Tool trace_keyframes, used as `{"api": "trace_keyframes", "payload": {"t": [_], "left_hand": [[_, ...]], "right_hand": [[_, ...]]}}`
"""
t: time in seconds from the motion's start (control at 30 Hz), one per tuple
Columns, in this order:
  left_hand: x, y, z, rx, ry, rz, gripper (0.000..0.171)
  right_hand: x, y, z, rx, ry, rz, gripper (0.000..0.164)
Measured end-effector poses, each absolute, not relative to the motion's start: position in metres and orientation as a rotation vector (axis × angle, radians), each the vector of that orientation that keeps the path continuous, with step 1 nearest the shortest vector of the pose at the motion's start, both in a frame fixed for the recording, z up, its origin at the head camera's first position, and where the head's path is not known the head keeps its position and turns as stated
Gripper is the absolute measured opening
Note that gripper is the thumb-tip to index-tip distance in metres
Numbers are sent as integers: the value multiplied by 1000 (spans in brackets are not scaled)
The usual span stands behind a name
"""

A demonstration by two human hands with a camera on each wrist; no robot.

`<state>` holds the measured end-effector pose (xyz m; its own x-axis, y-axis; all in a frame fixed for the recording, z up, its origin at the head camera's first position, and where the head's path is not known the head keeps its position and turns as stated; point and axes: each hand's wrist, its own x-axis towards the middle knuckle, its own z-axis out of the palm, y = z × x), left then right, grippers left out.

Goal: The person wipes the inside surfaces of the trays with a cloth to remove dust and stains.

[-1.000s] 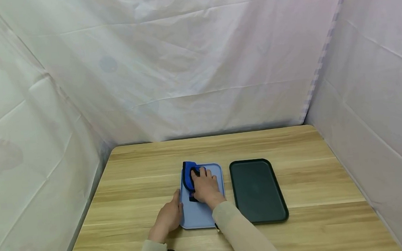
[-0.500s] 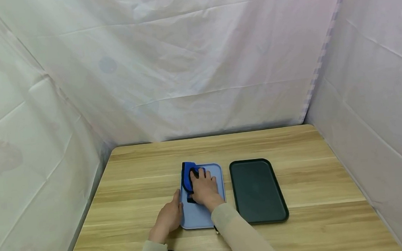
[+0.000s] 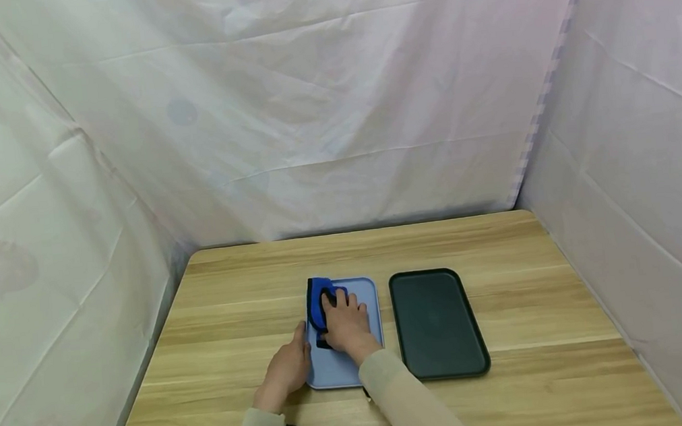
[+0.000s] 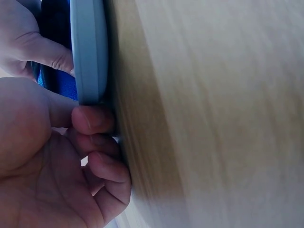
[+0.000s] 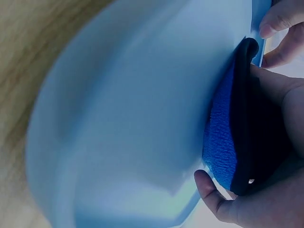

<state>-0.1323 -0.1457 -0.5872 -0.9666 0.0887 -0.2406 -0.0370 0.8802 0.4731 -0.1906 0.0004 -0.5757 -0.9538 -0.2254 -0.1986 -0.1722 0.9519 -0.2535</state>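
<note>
A light blue tray [image 3: 333, 370] lies on the wooden table. On its upper left part is a blue fleecy cloth [image 3: 318, 310] with black edging, folded over on itself. My right hand [image 3: 348, 324] holds this cloth against the tray; in the right wrist view the thumb and little finger sit on either side of the cloth [image 5: 221, 137]. My left hand [image 3: 287, 366] grips the tray's left edge. In the left wrist view its fingers [image 4: 92, 118] curl at the tray rim [image 4: 90, 52]. The cloth's underside is hidden.
A dark green tray [image 3: 439, 326] lies to the right of the blue one, with a narrow gap between them. Pale fabric sheets [image 3: 344, 104] hang behind the wooden table [image 3: 231, 283] and on both sides of it.
The right hand and the cloth have slid slightly toward me and a little to the left over the tray. The left hand and both trays keep their places.
</note>
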Motion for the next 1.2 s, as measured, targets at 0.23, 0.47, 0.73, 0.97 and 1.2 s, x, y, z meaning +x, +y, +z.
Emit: {"api": "trace_keyframes", "payload": {"t": [0.23, 0.47, 0.73, 0.97, 1.2], "left_hand": [[-132, -146, -586, 49, 2801, 711, 55], [-131, -146, -586, 69, 2806, 744, 54], [-131, -147, -587, 71, 2806, 748, 54], [-131, -147, -587, 63, 2802, 750, 54], [-131, -147, -588, 55, 2809, 747, 54]], "right_hand": [[-185, 0, -576, -303, 2881, -350, 89], [-180, -1, -575, -316, 2900, -343, 90], [-179, -3, -581, -315, 2896, -343, 92], [-176, -2, -580, -315, 2900, -334, 91], [-174, -3, -577, -321, 2890, -332, 90]]}}
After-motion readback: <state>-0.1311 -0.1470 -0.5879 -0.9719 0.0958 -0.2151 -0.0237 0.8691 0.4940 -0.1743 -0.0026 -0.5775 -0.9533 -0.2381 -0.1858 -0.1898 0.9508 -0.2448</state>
